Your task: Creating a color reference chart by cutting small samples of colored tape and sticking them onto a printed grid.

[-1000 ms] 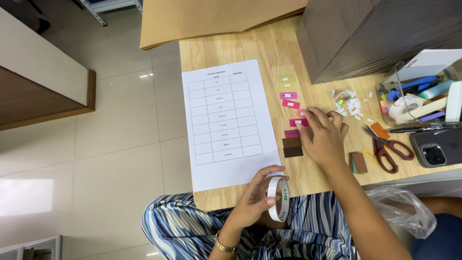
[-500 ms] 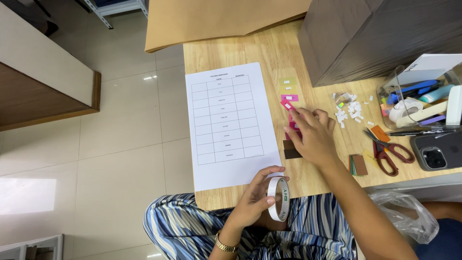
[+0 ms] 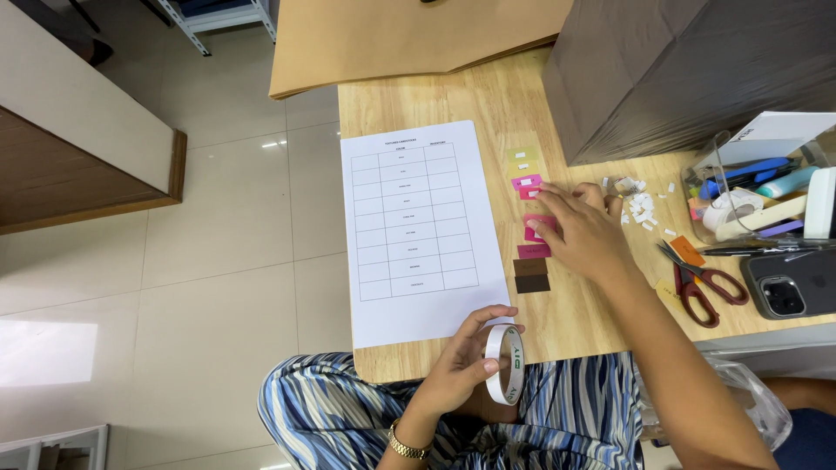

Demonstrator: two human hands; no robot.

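On my left lies the white paper sheet with a printed table (image 3: 418, 228), flat on the pale wooden tabletop (image 3: 418, 100) and close to the near edge, I'd say so it stays in easy reach. Below it my left hand (image 3: 457, 370) grips a white roll of adhesive tape (image 3: 505, 364), held upright at the table's edge with fingers curled round its rim. Just right of the sheet runs a column of small card swatches (image 3: 529, 218), yellow through pink to dark brown, matte and rectangular. My right hand (image 3: 585, 235) rests fingers-down on the pink ones, pressing rather than clutching anything. Farther right, red-handled scissors (image 3: 704, 283) lie open.
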